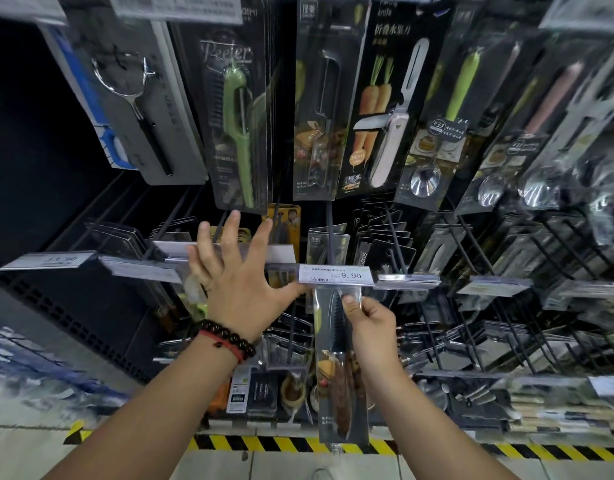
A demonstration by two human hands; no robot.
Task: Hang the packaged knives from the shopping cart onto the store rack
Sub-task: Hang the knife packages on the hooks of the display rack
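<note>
My right hand (371, 323) pinches the upper part of a packaged knife (340, 375), a clear pack with a dark serrated blade and brown handle. Its top sits just under the white 9.90 price tag (335, 274) at the tip of a black rack hook (330, 237). My left hand (234, 271), with a bead bracelet at the wrist, is spread open to the left, its fingers against a price-tag holder (226, 252) and its thumb reaching toward the 9.90 tag. The shopping cart is out of sight.
Above hang packaged peelers (241, 133), a folding fruit knife (390, 109) and spoons (437, 133). More hooks with dark packs fill the right side (506, 258) and the row below. A yellow-black striped floor edge (264, 443) runs along the rack's base.
</note>
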